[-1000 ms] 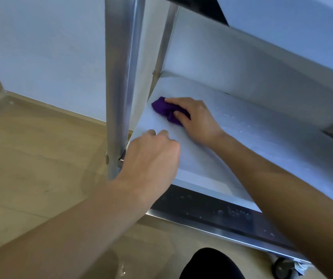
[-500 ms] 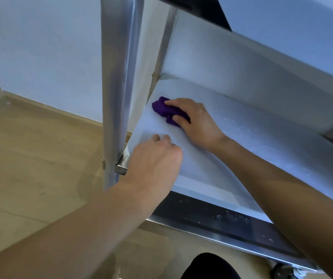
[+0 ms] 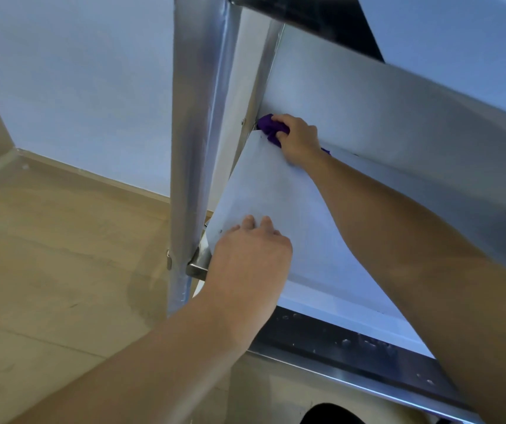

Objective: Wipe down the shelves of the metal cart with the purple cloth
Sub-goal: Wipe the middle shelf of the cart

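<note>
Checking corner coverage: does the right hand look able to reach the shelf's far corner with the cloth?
Likely yes: the right hand holds the purple cloth at that corner beside the rear post, path unobstructed.

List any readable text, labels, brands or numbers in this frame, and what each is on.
No readable text in this view.
The cart post and shelf: bare metal, no label or stamp visible.
The purple cloth, bunched in the right hand: plain, no tag showing.
The dark lower rail: pale specks look like droplets, not characters.
</note>
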`<move>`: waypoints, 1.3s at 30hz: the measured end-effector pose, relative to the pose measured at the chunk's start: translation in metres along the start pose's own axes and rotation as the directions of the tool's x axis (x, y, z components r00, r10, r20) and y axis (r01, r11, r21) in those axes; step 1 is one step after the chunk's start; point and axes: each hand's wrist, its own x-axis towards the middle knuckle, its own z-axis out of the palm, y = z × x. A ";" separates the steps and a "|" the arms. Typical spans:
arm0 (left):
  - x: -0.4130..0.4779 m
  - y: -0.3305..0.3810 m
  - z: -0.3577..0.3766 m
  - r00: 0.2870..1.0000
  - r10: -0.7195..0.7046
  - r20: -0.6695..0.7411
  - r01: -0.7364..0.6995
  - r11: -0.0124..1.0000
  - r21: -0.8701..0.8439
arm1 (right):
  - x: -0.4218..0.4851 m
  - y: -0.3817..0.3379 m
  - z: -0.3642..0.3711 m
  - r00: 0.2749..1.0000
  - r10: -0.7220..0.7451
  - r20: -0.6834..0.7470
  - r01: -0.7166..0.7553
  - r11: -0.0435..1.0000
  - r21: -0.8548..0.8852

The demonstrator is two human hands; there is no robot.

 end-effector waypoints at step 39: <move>0.001 -0.004 0.009 0.996 -0.085 -0.012 0.085 0.996 0.026 | -0.163 0.030 -0.056 0.997 -0.068 0.026 0.065 0.991 0.118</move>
